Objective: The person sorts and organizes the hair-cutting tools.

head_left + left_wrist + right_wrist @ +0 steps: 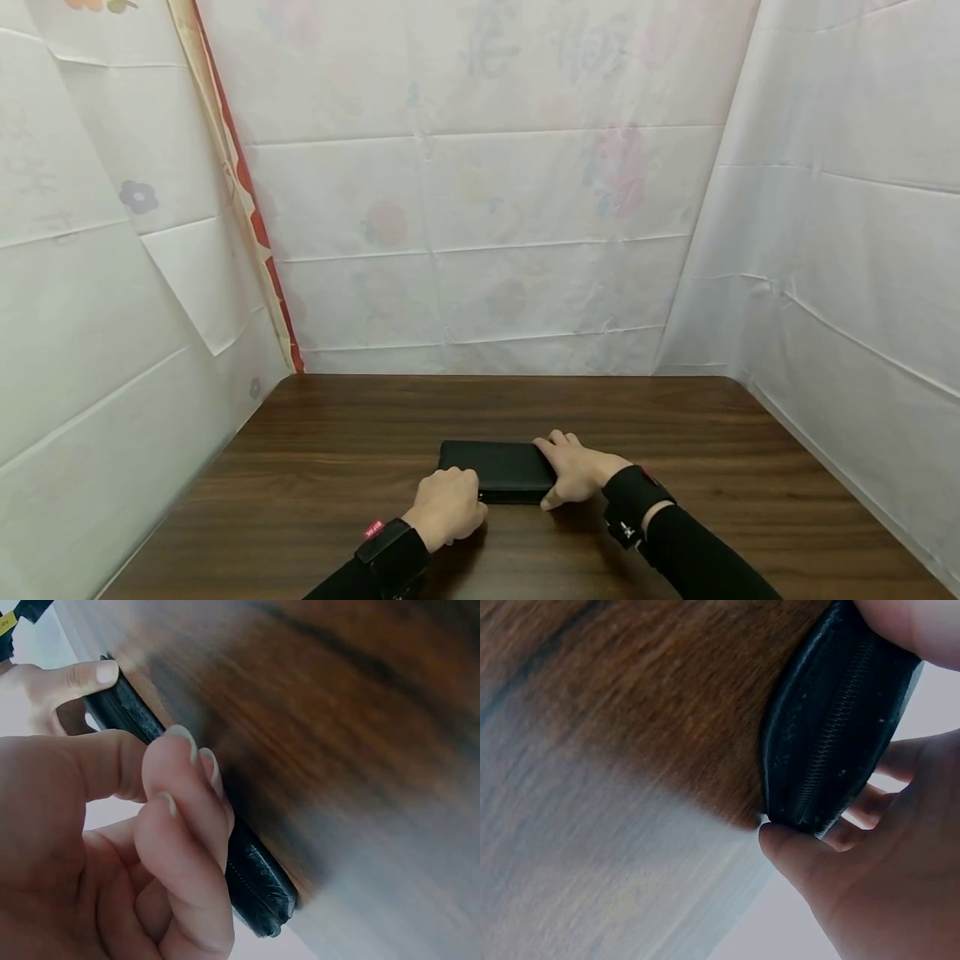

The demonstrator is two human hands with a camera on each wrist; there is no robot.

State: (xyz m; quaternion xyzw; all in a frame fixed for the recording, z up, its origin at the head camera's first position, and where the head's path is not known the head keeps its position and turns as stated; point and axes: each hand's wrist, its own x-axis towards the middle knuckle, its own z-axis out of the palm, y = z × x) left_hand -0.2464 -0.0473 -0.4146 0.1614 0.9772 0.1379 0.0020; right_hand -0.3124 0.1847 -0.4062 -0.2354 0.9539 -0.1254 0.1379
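A black zip-around wallet (501, 465) lies flat on the wooden table, its zipped edge towards me. My left hand (447, 505) is at this near edge, fingers curled and thumb and fingertips pinched together. In the left wrist view these fingers (176, 802) cover the middle of the wallet's edge (259, 881); a small metallic glint beside them suggests the zipper pull, mostly hidden. My right hand (573, 471) grips the wallet's right end, thumb at the near edge and fingers over the top. The zipper teeth (836, 712) look closed in the right wrist view.
The dark wood table (337, 442) reaches back to a white printed cloth (480, 292). Similar cloth hangs at the left (90, 333) and right (847, 292). Black bands (633, 500) sit on both wrists.
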